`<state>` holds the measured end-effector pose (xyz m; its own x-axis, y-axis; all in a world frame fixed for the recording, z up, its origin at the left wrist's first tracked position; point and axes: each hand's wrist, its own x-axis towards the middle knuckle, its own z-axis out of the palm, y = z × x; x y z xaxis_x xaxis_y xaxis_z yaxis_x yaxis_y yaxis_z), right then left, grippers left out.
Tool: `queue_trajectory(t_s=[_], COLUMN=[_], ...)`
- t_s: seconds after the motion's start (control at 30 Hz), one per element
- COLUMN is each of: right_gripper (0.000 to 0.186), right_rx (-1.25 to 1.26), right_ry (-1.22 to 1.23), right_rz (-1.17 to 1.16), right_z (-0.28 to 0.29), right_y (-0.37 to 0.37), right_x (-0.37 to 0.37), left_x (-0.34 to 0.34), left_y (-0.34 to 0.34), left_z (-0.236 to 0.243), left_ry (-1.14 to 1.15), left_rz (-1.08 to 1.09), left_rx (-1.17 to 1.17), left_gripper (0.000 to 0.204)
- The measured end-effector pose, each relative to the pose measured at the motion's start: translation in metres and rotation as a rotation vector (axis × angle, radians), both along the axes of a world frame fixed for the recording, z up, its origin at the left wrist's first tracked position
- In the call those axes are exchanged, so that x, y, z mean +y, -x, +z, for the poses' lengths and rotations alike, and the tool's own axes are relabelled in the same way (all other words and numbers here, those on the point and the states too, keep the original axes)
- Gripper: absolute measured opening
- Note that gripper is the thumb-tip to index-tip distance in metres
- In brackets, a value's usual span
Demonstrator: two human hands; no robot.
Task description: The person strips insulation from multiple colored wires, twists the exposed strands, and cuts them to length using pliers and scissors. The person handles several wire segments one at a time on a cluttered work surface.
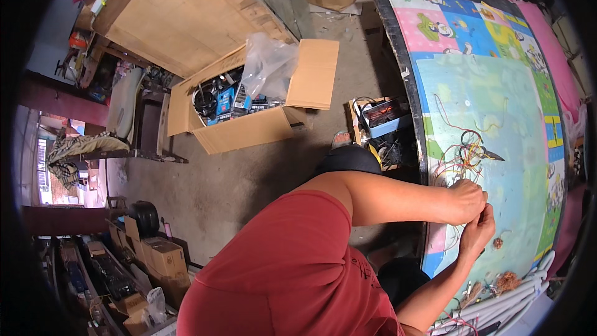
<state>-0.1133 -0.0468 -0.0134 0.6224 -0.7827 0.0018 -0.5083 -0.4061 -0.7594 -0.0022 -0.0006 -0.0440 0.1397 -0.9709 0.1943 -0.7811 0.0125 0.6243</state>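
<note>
My left hand point(465, 202), reaching across from the middle, and my right hand point(479, 230), coming from below, meet over the mat-covered table point(497, 99) at the right. Both have fingers pinched close together on something thin that I cannot make out, perhaps wire. Just above them lies a loose tangle of red, yellow and black wires point(457, 162), with black-handled pliers or scissors point(488, 154) among it. A small brown coiled bit point(497, 242) sits beside my right hand.
An open carton point(224, 137) of packaged black and blue goods stands on the floor point(161, 190), near a crate with a blue box point(382, 124). Grey tubes point(522, 295) lie at the table's lower end. Cartons point(165, 261) and a wooden panel point(186, 12) stand around.
</note>
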Motion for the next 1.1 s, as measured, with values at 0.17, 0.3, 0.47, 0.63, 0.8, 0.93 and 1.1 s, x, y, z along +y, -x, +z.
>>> queue_trajectory(t_s=[0.17,0.3,0.47,0.63,0.8,0.93,1.1], right_gripper=[0.017,0.019,0.014,0.013,0.012,0.013,0.009], right_rx=[-0.026,-0.038,-0.05,-0.165,-0.251,-0.259,-0.231], right_ry=[0.028,0.087,0.108,0.072,-0.07,-0.108,0.063], right_rz=[0.002,0.029,-0.018,0.001,-0.018,-0.034,-0.057], right_z=[-0.001,-0.004,0.002,0.002,-0.001,0.002,0.007], right_y=[-0.004,-0.003,0.0,0.003,0.014,0.017,0.016], right_x=[0.0,-0.002,-0.004,-0.005,-0.007,-0.005,-0.007], left_x=[0.001,0.003,0.002,0.006,0.011,0.012,-0.004], left_y=[-0.003,-0.009,-0.017,-0.02,-0.019,-0.02,-0.021], left_z=[0.003,0.009,0.019,0.026,0.031,0.035,0.03], left_ry=[-0.038,-0.043,-0.016,0.074,0.159,0.112,0.126], left_rz=[-0.052,-0.047,-0.089,-0.128,-0.134,-0.139,-0.235], left_rx=[-0.046,0.065,0.136,0.124,0.096,0.122,0.238], left_gripper=[0.023,0.023,0.021,0.019,0.017,0.018,0.019])
